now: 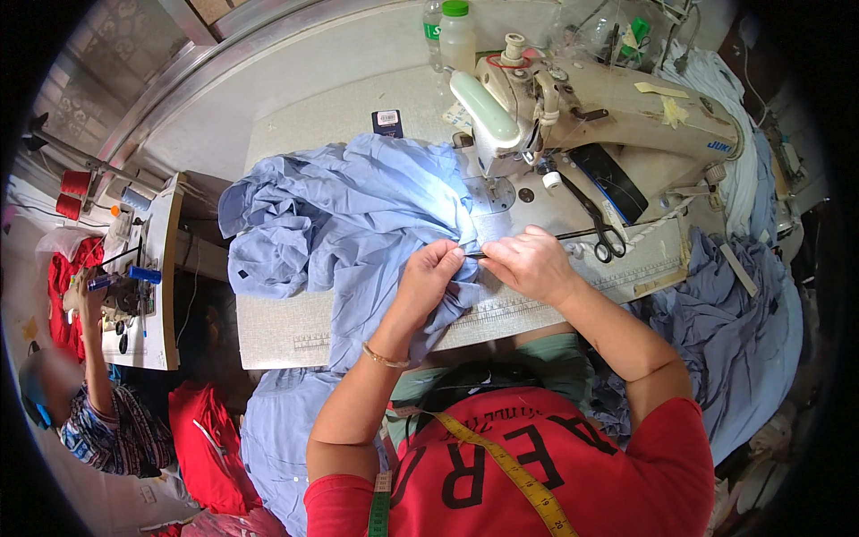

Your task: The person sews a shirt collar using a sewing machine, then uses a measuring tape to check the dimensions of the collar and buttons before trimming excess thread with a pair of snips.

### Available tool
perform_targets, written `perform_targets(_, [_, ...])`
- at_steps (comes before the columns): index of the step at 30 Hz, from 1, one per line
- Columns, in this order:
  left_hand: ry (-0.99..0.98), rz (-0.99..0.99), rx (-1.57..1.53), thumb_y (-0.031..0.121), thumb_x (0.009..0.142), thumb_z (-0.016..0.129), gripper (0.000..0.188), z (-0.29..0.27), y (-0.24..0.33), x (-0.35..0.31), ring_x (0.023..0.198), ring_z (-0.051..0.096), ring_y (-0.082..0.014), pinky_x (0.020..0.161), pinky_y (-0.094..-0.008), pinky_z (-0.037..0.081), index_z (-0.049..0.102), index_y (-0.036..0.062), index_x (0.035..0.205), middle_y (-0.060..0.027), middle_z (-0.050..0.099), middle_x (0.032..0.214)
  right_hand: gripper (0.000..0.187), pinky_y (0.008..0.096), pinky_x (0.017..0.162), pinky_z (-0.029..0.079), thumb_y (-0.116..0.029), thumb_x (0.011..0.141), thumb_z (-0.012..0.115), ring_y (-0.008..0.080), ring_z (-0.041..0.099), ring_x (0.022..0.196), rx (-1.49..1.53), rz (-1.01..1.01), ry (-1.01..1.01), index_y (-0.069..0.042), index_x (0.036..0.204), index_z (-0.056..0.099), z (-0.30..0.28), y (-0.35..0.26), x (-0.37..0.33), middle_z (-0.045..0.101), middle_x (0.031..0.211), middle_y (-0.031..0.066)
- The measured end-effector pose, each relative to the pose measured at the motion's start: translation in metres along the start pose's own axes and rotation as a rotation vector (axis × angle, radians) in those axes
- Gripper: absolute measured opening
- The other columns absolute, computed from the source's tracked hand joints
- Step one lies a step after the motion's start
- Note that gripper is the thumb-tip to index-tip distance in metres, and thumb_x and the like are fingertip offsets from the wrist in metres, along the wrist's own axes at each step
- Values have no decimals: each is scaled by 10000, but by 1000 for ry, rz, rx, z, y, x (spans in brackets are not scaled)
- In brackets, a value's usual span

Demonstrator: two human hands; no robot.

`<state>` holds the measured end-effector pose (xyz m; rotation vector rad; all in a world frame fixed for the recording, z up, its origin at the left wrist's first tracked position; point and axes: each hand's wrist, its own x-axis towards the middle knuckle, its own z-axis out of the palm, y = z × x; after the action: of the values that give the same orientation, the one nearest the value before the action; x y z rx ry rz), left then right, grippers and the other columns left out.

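A light-blue garment (349, 201) lies bunched on the sewing table, its right part under the light of the sewing machine (617, 112). At the garment's near right edge my left hand (431, 276) pinches the cloth, thumb and fingers closed. My right hand (531, 262) is closed just beside it, pinching a narrow dark strip (473, 255) that spans the gap between both hands. The strip's kind is too small to tell. Right of the needle area rest black-handled scissors (598, 219), apart from my hands.
A green-capped bottle (457, 40) stands behind the machine. A dark tag (386, 123) lies at the back, and a black flat case (610, 183) beside the scissors. Bluish cloth (716, 322) hangs off the right side. Another person (112, 412) works at a table (161, 286) on the left.
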<state>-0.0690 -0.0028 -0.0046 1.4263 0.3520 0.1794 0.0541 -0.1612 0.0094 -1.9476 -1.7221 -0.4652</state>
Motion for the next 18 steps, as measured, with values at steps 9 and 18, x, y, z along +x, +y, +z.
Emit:
perform_targets(9, [15, -4, -30, 163, 948, 562, 159, 3, 4, -3, 625, 463, -16, 537, -189, 389, 633, 35, 885, 72, 546, 728, 245, 315, 518, 412, -257, 785, 721, 242, 545, 545, 585, 502, -22, -69, 921, 640, -11, -7, 7, 619, 678, 79])
perform_targets(18, [21, 36, -15, 118, 928, 594, 129, 4, 0, -2, 681, 448, -8, 592, -174, 363, 633, 24, 850, 78, 553, 760, 158, 400, 535, 432, -222, 769, 707, 321, 585, 588, 436, 458, -79, -108, 863, 650, -6, -16, 14, 570, 620, 122])
